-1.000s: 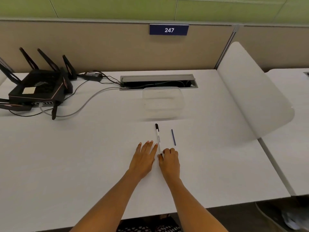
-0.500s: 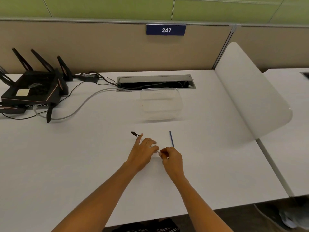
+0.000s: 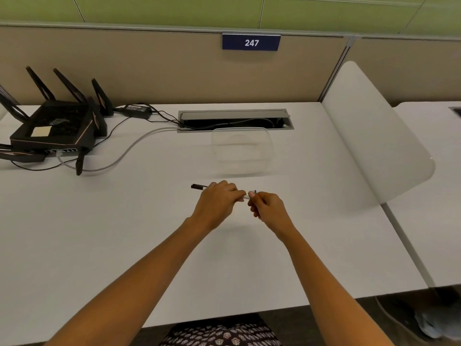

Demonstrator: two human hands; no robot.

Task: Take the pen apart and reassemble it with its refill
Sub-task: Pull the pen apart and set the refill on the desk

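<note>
A white pen with a black cap is held level above the white desk, its capped end sticking out to the left. My left hand is wrapped around the pen's barrel. My right hand pinches the pen's right end with its fingertips. A thin blue refill lies on the desk just behind my right hand; only its far tip shows, the rest is hidden by the fingers.
A clear plastic container stands behind my hands. Beyond it is an open cable slot. A black router with antennas and cables sits at the back left. A white divider panel borders the desk on the right.
The pen lay on the desk between my hands; both hands took it, lifted it and turned it sideways, cap to the left. The blue refill stayed where it was.
</note>
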